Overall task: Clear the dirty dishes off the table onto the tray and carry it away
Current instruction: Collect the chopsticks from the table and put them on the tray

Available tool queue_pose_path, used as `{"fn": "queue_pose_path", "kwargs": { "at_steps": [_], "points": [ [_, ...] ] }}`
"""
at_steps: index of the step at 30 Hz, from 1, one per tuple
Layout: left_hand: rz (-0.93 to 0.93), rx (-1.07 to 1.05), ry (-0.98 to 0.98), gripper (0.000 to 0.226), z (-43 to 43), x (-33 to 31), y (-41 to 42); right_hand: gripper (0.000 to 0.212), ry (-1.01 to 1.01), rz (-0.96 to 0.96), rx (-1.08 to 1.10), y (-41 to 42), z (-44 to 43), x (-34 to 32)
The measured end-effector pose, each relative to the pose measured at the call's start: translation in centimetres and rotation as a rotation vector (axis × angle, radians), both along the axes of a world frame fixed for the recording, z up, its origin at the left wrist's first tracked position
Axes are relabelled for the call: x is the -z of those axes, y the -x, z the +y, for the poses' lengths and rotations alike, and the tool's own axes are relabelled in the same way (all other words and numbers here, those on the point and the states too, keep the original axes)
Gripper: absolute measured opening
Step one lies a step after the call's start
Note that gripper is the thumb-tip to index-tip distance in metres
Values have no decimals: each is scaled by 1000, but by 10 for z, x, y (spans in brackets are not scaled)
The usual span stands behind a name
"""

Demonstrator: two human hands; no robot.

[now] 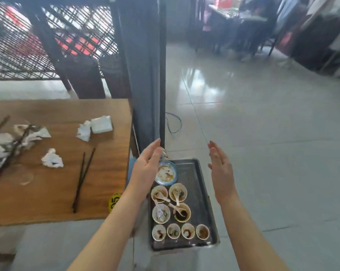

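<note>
With the plate [166, 174] and bowls [171, 212] loaded on the tray [201, 184] beside the worktop [53, 192], chopsticks [83, 178] and napkins [51, 158] remain, and left hand [145, 169] and right hand [222, 173] hover empty, fingers [214, 151] extended, tray unlifted.

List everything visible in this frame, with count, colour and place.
tray: 1, dark metal, low beside the table's right edge
plate: 1, blue-rimmed, soiled, tray's far end
bowls: 4, cream, tray middle, spoons inside
cups: 4, cream, tray's near row
table: 1, brown wood, left
chopsticks: dark, one clear pair near the table's right side, more at far left
napkins: several, white, crumpled, on table
left hand: open, above tray
right hand: open, above tray
</note>
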State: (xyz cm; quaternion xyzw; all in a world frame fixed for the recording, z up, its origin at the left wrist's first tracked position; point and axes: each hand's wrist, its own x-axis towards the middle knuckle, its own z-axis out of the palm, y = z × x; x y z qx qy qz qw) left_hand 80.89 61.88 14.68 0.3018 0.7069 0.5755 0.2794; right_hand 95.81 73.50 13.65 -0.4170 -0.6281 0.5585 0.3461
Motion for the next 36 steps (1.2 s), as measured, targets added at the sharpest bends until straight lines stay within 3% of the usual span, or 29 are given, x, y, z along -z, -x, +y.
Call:
{"fn": "queue_pose_path", "kwargs": {
  "at_steps": [4,9,23,28,32,36],
  "points": [
    [-17,-150,-123,35,-48,-51,40,59,-99,109,-101,48,-32,-54],
    [-37,-325,-237,33,-135,-97,96,52,-99,223,-244,115,-101,-102],
    [50,-645,-364,32,-404,-134,258,48,30,403,-522,328,-329,-128],
    [75,-745,-285,33,-463,-136,293,77,22,393,-630,385,-382,-126],
    [94,-837,-229,36,-483,-123,316,55,51,394,-677,425,-402,-120],
    [51,-884,-170,50,-478,-109,346,47,78,368,-687,468,-398,-106]
  ]
}}
